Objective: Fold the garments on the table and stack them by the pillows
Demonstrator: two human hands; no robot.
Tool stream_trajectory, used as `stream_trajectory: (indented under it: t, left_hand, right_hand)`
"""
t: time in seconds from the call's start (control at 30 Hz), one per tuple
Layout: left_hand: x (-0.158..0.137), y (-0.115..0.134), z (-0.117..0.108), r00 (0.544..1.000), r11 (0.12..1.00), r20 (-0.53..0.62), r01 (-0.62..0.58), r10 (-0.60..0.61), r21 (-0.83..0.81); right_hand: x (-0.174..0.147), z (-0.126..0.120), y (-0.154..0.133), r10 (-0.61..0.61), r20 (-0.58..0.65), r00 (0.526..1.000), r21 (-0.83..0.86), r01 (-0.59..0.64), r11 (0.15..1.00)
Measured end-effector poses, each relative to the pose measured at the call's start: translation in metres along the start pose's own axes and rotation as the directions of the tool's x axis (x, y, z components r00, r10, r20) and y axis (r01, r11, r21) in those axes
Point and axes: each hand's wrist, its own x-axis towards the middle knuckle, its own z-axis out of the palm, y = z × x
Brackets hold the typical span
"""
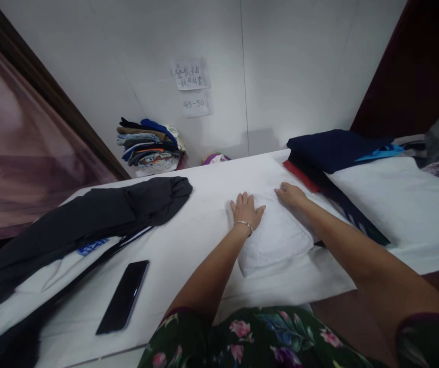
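A folded white cloth garment [278, 237] lies in front of me on the white-covered table [192, 245]. Flat on its far left corner rests my left hand [247, 209], fingers spread, with a bracelet at the wrist. At the garment's far right corner is my right hand [290, 194]. Its fingers are curled with the thumb side down on the cloth, and whether a fold is pinched between them is hidden.
Dark and white clothes [119, 204] lie along the left, near a black phone [123, 296]. Navy and other folded clothes [330, 148] are piled at right, beside white cloth [403, 189]. Behind the table stands a garment stack [152, 143]. Handwritten papers [193, 76] hang on the wall.
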Motion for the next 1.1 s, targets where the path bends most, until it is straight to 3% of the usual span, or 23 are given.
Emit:
stream_trajectory:
  t: [0.13,0.23,0.33,0.47,0.6,0.7,0.77,0.83,0.97,1.03,1.1]
  left_hand:
    - [0.006,-0.004,0.004,1.000,1.000,0.008,0.011,-0.011,0.003]
    - [0.013,-0.010,0.012,0.992,0.999,0.119,0.054,-0.053,-0.008]
    - [0.018,-0.012,0.018,0.980,0.997,0.185,0.075,-0.073,-0.004]
    - [0.019,-0.011,0.019,0.982,0.997,0.176,0.075,-0.075,0.005]
    - [0.018,-0.009,0.018,0.983,0.997,0.164,0.077,-0.079,0.018]
    - [0.017,-0.010,0.020,0.987,0.997,0.139,0.074,-0.076,0.018]
    - [0.017,-0.010,0.022,0.992,0.998,0.110,0.066,-0.067,0.018]
    - [0.017,-0.010,0.024,0.994,0.998,0.091,0.059,-0.060,0.014]
    - [0.018,-0.008,0.022,0.995,0.997,0.077,0.067,-0.064,-0.036]
    - [0.016,-0.013,0.020,0.997,0.989,0.045,0.072,-0.067,-0.129]
    - [0.011,-0.024,0.018,0.991,0.951,-0.021,0.122,-0.133,-0.283]
  right_hand:
    - [0.015,0.010,0.003,-0.005,-0.084,0.996,0.065,0.010,0.998]
    - [0.014,0.017,0.016,0.077,-0.115,0.990,-0.008,-0.079,0.997]
    - [0.011,0.025,0.024,0.107,-0.086,0.991,-0.066,-0.112,0.991]
    - [0.012,0.031,0.024,0.063,-0.076,0.995,-0.091,-0.069,0.993]
    - [0.009,0.016,0.015,0.040,-0.032,0.999,-0.126,-0.043,0.991]
    - [-0.008,-0.003,0.004,-0.130,-0.101,0.986,-0.161,0.113,0.980]
    - [-0.028,-0.009,0.000,-0.336,-0.173,0.926,-0.190,0.303,0.934]
    - [-0.049,-0.005,0.001,-0.458,-0.120,0.881,-0.191,0.432,0.881]
    - [-0.071,0.020,0.016,-0.343,0.149,0.927,-0.103,0.360,0.927]
    - [-0.070,0.023,0.026,-0.295,0.178,0.939,-0.018,0.302,0.953]
    - [-0.069,0.017,0.036,-0.253,0.131,0.958,0.095,0.242,0.966]
